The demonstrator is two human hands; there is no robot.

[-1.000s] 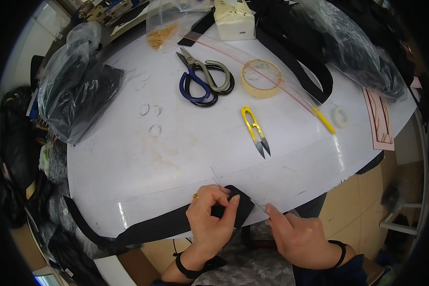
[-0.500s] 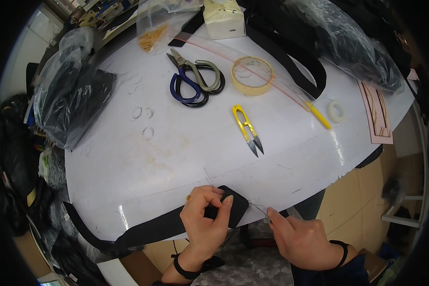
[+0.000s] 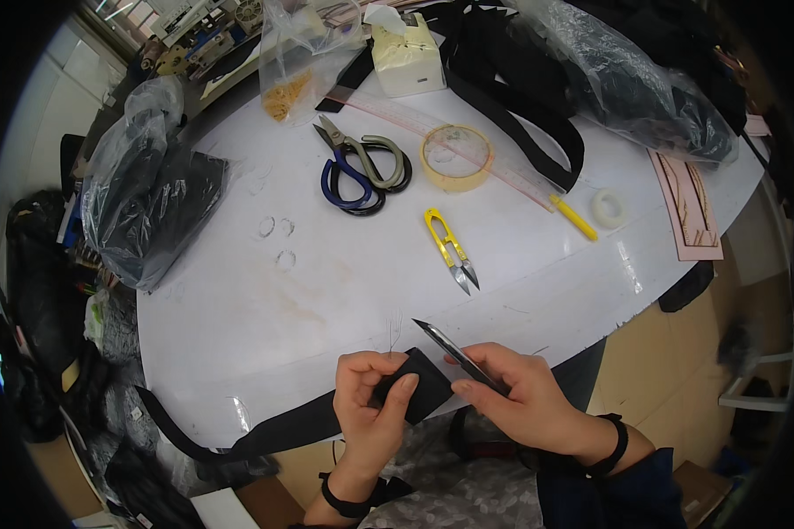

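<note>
My left hand (image 3: 370,401) pinches the squared right end of a long black fabric strip (image 3: 282,432) at the table's near edge. Fine loose threads stand up beside those fingers. My right hand (image 3: 512,392) is closed around a slim metal pointed tool (image 3: 437,335), its tip turned up and left over the table, just right of the strip's end. Beyond it lie yellow thread snips (image 3: 441,229), blue, grey and black scissors (image 3: 362,167) and a roll of cream tape (image 3: 457,181).
Bagged black material (image 3: 150,212) lies left, more bags (image 3: 626,88) back right. A tissue pack (image 3: 406,66), clear ruler (image 3: 370,104), yellow-handled tool (image 3: 573,216), white tape roll (image 3: 609,207) and pink template (image 3: 686,220) are on the white table (image 3: 265,335). Chair frame (image 3: 750,397) at right.
My right hand has moved up and turned, raising the metal tool from beside the strip's corner to point up-left. My left hand still pinches the strip, shifted slightly.
</note>
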